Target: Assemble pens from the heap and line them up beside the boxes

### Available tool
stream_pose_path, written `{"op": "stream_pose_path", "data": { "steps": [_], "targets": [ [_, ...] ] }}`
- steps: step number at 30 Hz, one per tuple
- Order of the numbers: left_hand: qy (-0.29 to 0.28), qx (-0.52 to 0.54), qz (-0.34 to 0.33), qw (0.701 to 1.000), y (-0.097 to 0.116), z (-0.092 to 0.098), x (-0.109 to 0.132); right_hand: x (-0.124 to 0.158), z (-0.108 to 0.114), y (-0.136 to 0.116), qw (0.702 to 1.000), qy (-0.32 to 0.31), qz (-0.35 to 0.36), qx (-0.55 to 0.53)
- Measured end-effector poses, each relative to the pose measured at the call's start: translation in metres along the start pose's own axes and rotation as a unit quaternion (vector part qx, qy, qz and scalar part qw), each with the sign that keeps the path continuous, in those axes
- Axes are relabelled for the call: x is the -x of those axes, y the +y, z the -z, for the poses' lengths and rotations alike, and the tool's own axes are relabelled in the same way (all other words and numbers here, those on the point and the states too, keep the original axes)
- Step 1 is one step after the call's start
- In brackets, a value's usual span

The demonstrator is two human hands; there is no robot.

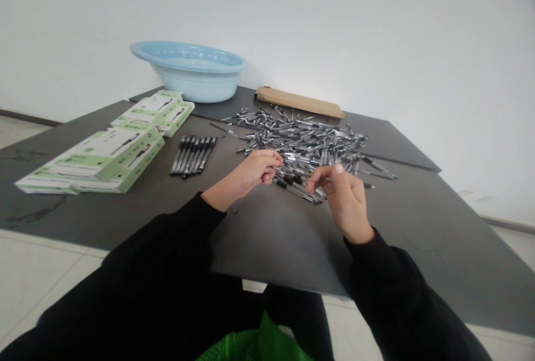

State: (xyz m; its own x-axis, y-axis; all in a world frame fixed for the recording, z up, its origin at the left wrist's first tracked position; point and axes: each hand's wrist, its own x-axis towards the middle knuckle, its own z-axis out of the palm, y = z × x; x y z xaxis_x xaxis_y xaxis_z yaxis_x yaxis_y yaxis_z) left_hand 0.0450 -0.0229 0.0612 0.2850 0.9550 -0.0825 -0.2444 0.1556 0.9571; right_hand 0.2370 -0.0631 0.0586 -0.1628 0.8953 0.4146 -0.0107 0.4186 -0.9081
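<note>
The heap of pens (303,139) sat mid-tabletop (276,244), the row (192,154) to its left, probably kept apart to avoid mixing. Left hand (259,170) had fingers pinched nearly together, right hand (346,199) loosely curled; couldn't tell whether either gripped anything. Hands hid the heap's near edge; buried pens uncountable.

Saw boxes (96,152) stacked on the left of the worktop (271,244), a row of pens (193,156) just right of them and a pen heap (309,138) farther right. Found a basin (196,79) behind the boxes, a packet (298,101) behind the pen heap, the left hand (257,170) and right hand (343,198) at its near side.
</note>
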Motion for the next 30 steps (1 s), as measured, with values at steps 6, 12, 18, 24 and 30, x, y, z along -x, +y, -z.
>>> {"op": "stream_pose_path", "data": {
  "steps": [6,12,18,24,30],
  "targets": [
    [-0.003,0.002,0.005,1.0,-0.0013,0.0014,-0.0004,-0.0012,-0.0017,0.0019,1.0,0.009,-0.008,0.006],
    [-0.008,-0.007,0.009,1.0,-0.0002,0.0029,-0.0021,0.0,-0.0033,0.003,1.0,0.015,0.0,0.002],
    [0.003,-0.011,0.016,1.0,0.0003,0.002,-0.0006,0.0009,-0.0059,0.0052,0.999,0.034,0.006,0.028],
    [-0.001,-0.013,0.014,1.0,-0.0006,0.0026,-0.0005,0.0012,-0.0055,0.0053,0.999,0.03,0.004,0.037],
    [0.007,-0.03,0.017,0.999,0.0006,0.0024,-0.0015,0.0011,-0.0053,0.0046,0.999,0.029,0.007,0.043]
  ]
}}
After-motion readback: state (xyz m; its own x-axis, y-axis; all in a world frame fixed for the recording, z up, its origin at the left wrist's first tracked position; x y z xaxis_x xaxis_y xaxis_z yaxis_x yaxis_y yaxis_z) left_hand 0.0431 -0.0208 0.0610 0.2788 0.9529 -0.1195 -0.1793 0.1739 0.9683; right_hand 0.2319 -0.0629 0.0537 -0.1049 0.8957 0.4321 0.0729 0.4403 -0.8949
